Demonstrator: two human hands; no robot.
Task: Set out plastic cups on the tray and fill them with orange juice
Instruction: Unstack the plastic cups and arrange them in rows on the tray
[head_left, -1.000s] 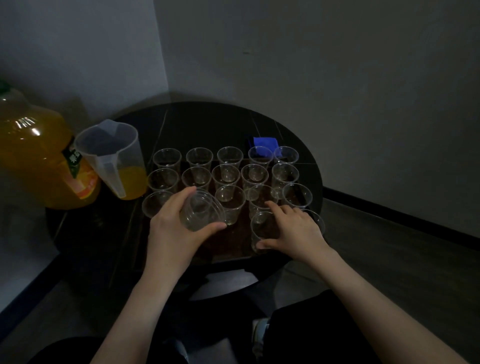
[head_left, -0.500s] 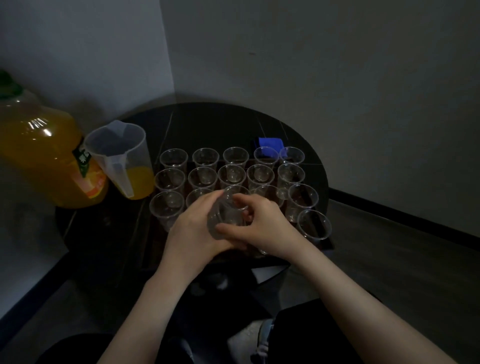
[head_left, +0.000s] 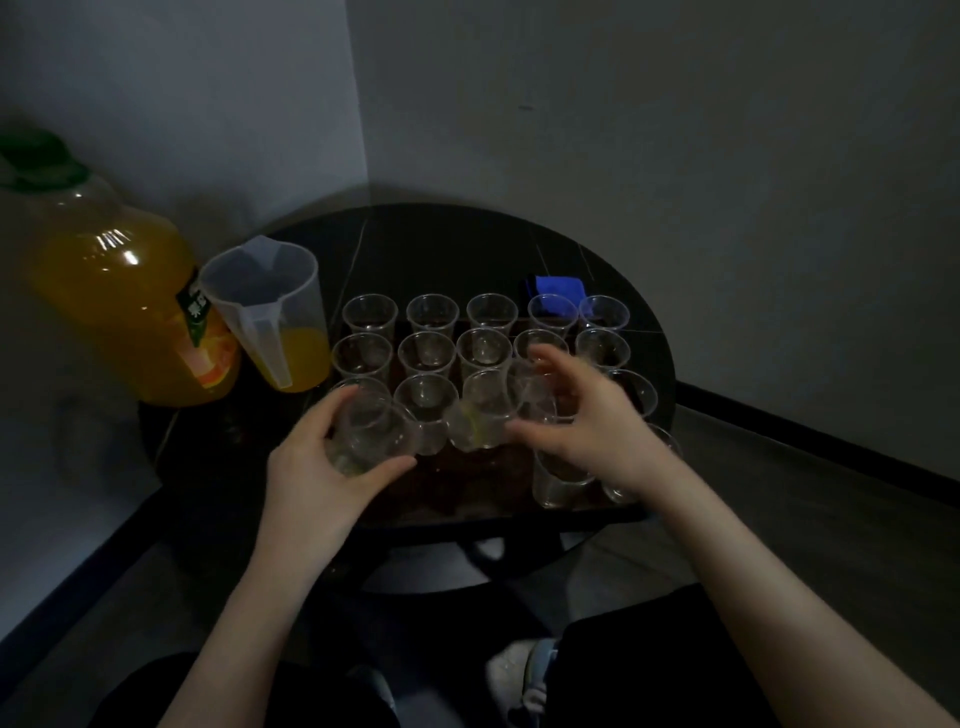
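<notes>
A: What is seen nearest the camera?

B: Two bare forearms are stretched forward over dark-clad knees. A stack of clear cups (head_left: 371, 436), tilted on its side, is gripped by the left hand (head_left: 317, 467), with the thumb curled under it and the fingers wrapped over its top.

A: And the other hand?

B: The right hand (head_left: 587, 421) is held above the near right part of the tray (head_left: 467, 499), its fingers bent and spread. It is blurred, so whether a cup is pinched in it cannot be told. A single cup (head_left: 485, 410) is seen just beside its thumb, and two more cups (head_left: 558, 480) are partly hidden beneath the wrist.

A: Where are the cups that are set out?

B: They are stood upright in rows on the tray, which is placed on a round dark table (head_left: 467, 249). Five are counted in the far row (head_left: 491, 312), five in the next, and the nearer rows are partly covered by the hands. All that can be seen clearly are empty.

A: And the juice?

B: A clear measuring jug (head_left: 270, 317) with a little orange juice at its bottom is stood left of the tray. A large juice bottle (head_left: 119, 301) with a green cap is stood further left, touching or just beside the jug. A blue object (head_left: 558, 286) is seen behind the far row.
</notes>
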